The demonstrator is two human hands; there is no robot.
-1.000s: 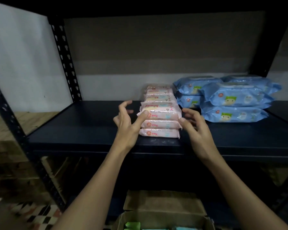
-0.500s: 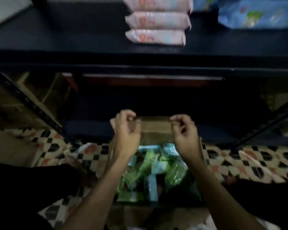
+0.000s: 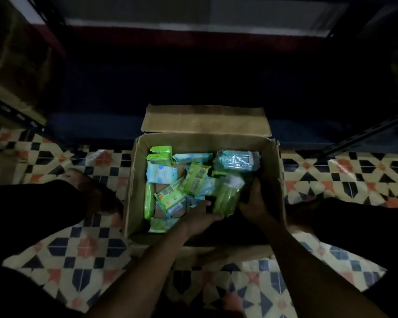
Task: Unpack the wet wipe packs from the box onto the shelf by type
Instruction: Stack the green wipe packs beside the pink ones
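Head view: cardboard box (image 3: 133,180) of mixed green and blue wipe packs (image 3: 194,179).

1. One open cardboard box (image 3: 133,191) is seen at the centre of the frame, on a patterned tile floor (image 3: 78,249).
2. Two hands are counted inside it: the left hand (image 3: 200,218) and the right hand (image 3: 254,203), at lower centre.
3. About seven green wet wipe packs (image 3: 197,180) can be made out, one of them, the green pack (image 3: 225,198), held between the hands.
4. About four pale blue packs (image 3: 162,174) are counted; an exact count is prevented by overlap and dim light.
5. One clear-wrapped bundle (image 3: 237,160) is seen at the box's upper right.
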